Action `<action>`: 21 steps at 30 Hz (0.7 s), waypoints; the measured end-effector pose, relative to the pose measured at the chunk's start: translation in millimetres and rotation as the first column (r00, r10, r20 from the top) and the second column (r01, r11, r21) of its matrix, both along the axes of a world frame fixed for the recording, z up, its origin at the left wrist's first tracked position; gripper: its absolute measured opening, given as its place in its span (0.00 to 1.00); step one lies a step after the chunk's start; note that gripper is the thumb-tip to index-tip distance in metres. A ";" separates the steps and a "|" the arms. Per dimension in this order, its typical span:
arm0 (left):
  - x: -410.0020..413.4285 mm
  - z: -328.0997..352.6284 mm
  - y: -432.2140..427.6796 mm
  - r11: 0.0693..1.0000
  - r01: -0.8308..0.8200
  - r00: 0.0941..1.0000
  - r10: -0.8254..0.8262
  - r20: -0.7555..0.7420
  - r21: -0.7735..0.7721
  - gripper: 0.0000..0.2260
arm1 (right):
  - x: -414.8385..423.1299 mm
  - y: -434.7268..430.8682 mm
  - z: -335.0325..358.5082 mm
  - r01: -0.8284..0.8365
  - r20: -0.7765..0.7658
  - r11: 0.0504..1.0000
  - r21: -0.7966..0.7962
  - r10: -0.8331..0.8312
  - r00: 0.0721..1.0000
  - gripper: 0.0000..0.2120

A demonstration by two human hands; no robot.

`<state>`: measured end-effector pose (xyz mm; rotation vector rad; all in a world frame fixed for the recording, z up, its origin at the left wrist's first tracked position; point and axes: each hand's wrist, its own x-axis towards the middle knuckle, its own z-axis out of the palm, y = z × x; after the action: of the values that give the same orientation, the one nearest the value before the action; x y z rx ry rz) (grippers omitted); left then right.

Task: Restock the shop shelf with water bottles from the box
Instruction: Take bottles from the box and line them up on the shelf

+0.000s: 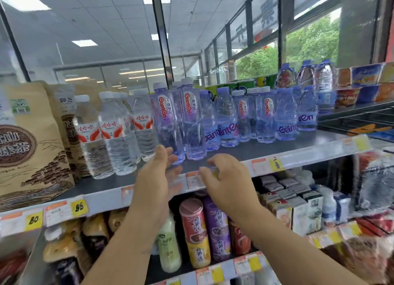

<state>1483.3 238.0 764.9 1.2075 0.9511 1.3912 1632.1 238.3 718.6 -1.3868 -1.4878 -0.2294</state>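
Two tall purple-tinted Ganten water bottles (168,122) (191,122) stand side by side near the front of the grey top shelf (251,152). My left hand (155,176) is just below and in front of the left one, fingers apart, fingertips near its base and holding nothing. My right hand (226,178) hovers at the shelf's front edge with curled, spread fingers, empty. More Ganten bottles (264,116) stand to the right, and clear red-labelled water bottles (115,133) to the left. No box is in view.
Brown paper tea bags (32,144) stand at the shelf's left end. Price tags (78,208) line the shelf edge. The lower shelf holds drink cups (194,231), cartons (298,212) and packets. Noodle bowls (362,84) sit on a higher shelf at the right.
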 end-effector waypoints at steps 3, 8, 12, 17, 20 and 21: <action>5.6 -18.9 -22.7 0.997 0.047 0.999 -0.048 -0.009 -0.060 0.18 | 3.1 -33.3 -20.9 0.011 0.000 1.000 -0.030 -0.011 1.000 0.11; 3.0 -74.3 -57.1 0.974 0.155 0.987 -0.159 -0.007 -0.162 0.19 | 1.8 -89.4 -69.0 0.087 0.014 0.983 -0.163 -0.085 0.996 0.10; -2.2 -149.5 -88.6 0.932 0.197 0.972 -0.227 -0.065 -0.303 0.19 | -4.1 -146.1 -131.6 0.131 -0.012 0.937 -0.324 -0.142 0.990 0.12; 4.2 -249.7 -137.1 0.835 0.236 0.943 -0.320 -0.088 -0.497 0.17 | 1.3 -206.4 -226.0 0.165 -0.025 0.810 -0.562 -0.216 0.976 0.15; 14.0 -301.6 -158.8 0.766 0.245 0.926 -0.367 -0.091 -0.594 0.21 | 8.7 -232.0 -274.9 0.200 -0.025 0.741 -0.641 -0.281 0.959 0.13; 18.0 -318.3 -164.9 0.742 0.243 0.921 -0.379 -0.092 -0.624 0.20 | 11.6 -240.0 -289.0 0.203 -0.035 0.733 -0.649 -0.295 0.955 0.13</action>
<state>1501.3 73.0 446.6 0.9660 1.1642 0.6073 1643.7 -1.7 429.6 -2.1162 -1.3053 0.2406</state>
